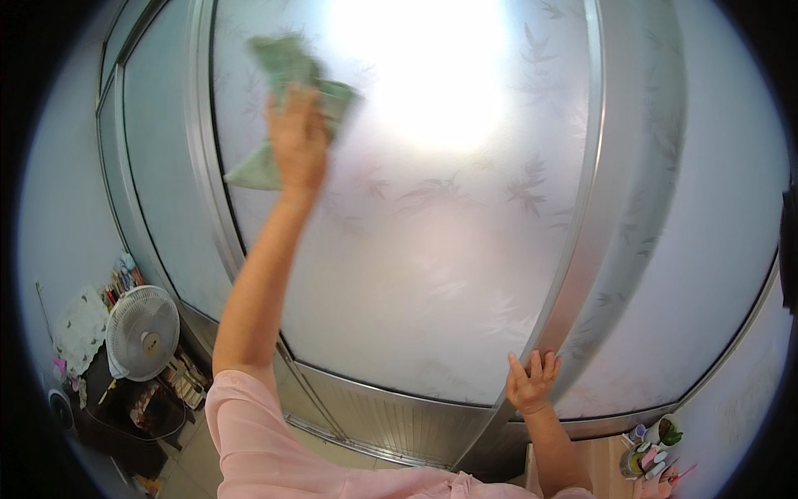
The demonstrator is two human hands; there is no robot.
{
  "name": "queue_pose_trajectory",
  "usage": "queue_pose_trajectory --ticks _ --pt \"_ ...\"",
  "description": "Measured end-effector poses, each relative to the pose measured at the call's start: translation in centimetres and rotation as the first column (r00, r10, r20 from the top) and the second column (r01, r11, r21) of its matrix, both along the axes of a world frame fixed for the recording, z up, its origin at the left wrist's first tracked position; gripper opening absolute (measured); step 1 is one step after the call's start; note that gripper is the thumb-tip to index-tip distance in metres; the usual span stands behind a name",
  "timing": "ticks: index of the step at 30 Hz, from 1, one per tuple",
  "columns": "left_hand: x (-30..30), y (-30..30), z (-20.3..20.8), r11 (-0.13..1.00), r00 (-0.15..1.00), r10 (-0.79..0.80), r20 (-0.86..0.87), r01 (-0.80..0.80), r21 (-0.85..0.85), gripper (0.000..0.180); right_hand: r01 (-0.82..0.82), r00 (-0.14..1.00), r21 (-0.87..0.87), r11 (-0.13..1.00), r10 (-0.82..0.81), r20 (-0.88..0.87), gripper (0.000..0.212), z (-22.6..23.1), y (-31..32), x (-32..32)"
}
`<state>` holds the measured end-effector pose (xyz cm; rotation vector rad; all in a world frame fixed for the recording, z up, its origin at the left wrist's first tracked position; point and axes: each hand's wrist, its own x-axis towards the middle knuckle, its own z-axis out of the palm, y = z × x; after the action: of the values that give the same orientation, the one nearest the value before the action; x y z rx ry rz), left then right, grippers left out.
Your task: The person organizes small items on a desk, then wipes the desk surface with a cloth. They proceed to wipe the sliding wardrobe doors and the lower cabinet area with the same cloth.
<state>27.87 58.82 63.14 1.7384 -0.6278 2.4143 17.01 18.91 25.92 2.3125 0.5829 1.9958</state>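
One green cloth is spread in loose folds at the upper left of the frosted glass panel, the landmark here, and appears to lie against its face. The left hand holds it there, fingers close together and reaching up over the middle of the fabric; blur hides whether the thumb pinches a fold.

The cloth looks light and soft — it should bend readily and is unlikely to break. Its corners stick out above, beside and below the hand, so a grip on the bunched middle, with a flat palm behind it, would probably control it best; a hold on one corner would likely leave the rest flopping. Whether it is damp, and so heavier or more slippery, cannot be told.

At the panel's lower right, the right hand is bare, its fingers spread against the metal post that edges the glass. Left of the panel and lower down stands a white fan; to its lower right — well apart from the cloth — sits a potted plant.
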Motion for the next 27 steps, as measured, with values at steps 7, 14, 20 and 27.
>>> queue_pose_trajectory --ticks 7,14,20,27 --pt "-0.2 -5.2 -6.2 0.960 0.977 0.144 0.158 -0.176 0.218 0.037 -0.001 1.000 -0.023 1.000 0.001 0.017 0.034 0.7 -0.9 -0.1" --pt "3.5 12.9 0.2 0.892 0.985 0.121 -0.127 -0.164 -0.421 0.027 -0.013 1.000 0.003 1.000 0.013 0.011 0.033 0.3 -0.5 -0.3" --pt "-0.1 4.5 -4.2 0.948 0.975 -0.076 -0.207 0.007 -0.317 0.023 0.014 1.000 -0.019 1.000 -0.014 0.004 0.033 0.2 -0.8 -0.2" --pt "-0.6 10.3 -8.6 0.896 0.852 0.213 -0.478 -0.365 -0.251 0.051 0.003 1.000 -0.007 1.000 -0.003 0.007 0.033 0.3 -0.8 -0.2"
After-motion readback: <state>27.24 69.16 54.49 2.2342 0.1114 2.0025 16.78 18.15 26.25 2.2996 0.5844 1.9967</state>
